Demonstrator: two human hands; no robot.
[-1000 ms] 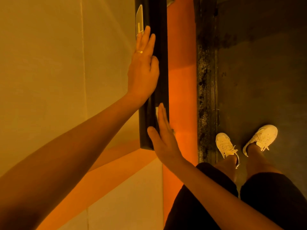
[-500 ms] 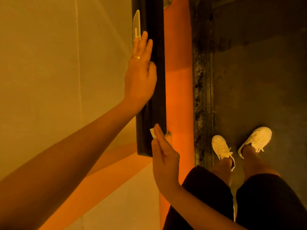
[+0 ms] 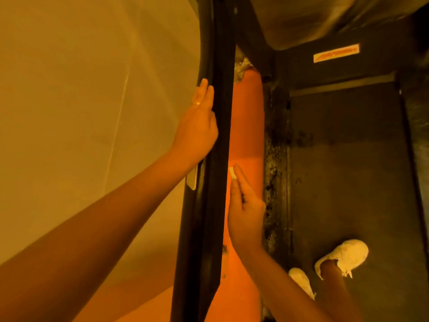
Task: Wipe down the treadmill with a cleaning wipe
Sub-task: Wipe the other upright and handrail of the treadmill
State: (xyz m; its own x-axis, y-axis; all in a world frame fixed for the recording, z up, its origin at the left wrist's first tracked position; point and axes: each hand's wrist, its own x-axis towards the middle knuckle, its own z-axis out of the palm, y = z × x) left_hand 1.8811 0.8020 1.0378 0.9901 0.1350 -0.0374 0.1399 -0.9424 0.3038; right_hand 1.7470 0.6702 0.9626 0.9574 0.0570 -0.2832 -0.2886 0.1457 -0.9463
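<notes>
Treadmill rail (image 3: pixel 218 135) wipe-down, 2 hands.
Left hand (image 3: pixel 197 131) flat, unclenched, apparently bracing rail's outer face; right hand (image 3: pixel 246 219) straight-fingered, grasping nothing, presses wipe (image 3: pixel 231 173) against inner face.

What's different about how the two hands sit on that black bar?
The left hand lies on the left side of the black bar, farther up; the right hand on its right side, nearer. The left hand wears a ring; the right hand shows none. The right hand presses a small white wipe to the bar; the left hand shows none. Both have straight fingers.
</notes>
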